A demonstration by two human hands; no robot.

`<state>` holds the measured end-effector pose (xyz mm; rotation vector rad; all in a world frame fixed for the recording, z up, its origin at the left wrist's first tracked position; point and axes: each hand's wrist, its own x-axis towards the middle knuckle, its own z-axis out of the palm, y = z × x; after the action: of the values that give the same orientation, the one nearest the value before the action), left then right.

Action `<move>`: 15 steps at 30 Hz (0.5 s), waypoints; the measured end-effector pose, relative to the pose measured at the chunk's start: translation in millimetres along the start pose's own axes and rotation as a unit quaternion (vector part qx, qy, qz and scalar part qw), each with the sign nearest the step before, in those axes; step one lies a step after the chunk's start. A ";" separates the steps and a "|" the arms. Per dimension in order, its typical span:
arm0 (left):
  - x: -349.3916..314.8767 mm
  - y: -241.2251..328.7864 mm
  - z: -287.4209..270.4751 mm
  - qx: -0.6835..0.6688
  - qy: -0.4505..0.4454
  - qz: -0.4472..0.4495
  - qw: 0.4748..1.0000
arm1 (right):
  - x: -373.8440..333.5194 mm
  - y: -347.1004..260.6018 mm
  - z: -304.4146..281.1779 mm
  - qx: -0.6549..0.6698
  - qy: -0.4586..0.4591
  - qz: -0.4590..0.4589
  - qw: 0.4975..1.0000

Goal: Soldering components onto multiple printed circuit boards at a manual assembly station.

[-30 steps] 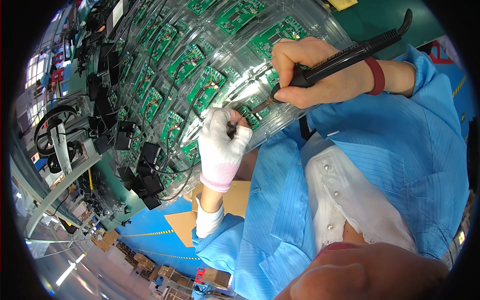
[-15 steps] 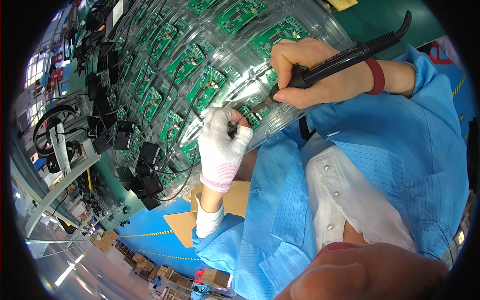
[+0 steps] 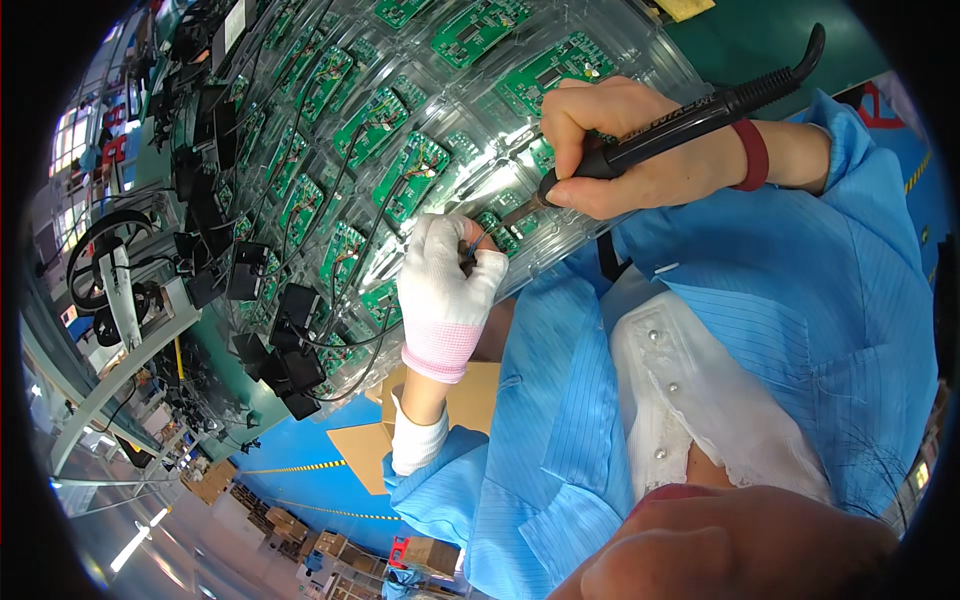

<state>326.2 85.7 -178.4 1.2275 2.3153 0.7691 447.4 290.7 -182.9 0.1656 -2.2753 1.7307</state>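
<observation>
A soldering iron (image 3: 690, 125) with a black handle and cable is gripped in my bare right hand (image 3: 630, 150). Its metal tip slants down and left onto a small green circuit board (image 3: 500, 232) in the near part of a clear plastic tray (image 3: 570, 228). My left hand (image 3: 440, 285), in a white glove with a pink cuff, is closed in a pinch at the board's left edge. A thin dark-blue wire shows between its fingertips; the wire's end is too small to make out.
Larger green circuit boards (image 3: 412, 175) fill other tray pockets, several with black cables running across them. Black plug-like blocks (image 3: 298, 315) hang at the tray's left side. A green tabletop (image 3: 760, 40) shows behind, and an open cardboard box (image 3: 365, 455) stands below.
Both hands hold almost the same places. The soldering iron and its tip have shifted very slightly over the small board.
</observation>
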 end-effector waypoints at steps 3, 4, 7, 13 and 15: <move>-0.8 1.0 1.1 0.027 0.012 0.010 1.000 | -0.2 0.3 0.8 -0.008 -0.001 -0.012 1.000; -0.2 1.3 1.1 0.028 0.011 0.011 1.000 | -0.4 0.2 0.2 -0.008 0.000 -0.012 1.000; 0.3 1.7 0.7 0.032 0.005 0.007 0.999 | -0.8 -0.4 -2.3 0.015 0.019 -0.006 1.000; 1.3 1.5 -0.7 0.032 -0.001 0.000 0.999 | -0.3 1.0 -2.4 0.011 0.027 -0.026 0.999; 0.8 2.1 -1.1 0.033 -0.003 -0.001 0.999 | -0.6 1.9 -1.8 0.011 0.030 -0.028 0.999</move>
<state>326.4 87.1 -176.2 1.2522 2.3533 0.6919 447.7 292.9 -184.4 0.1767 -2.1893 1.7099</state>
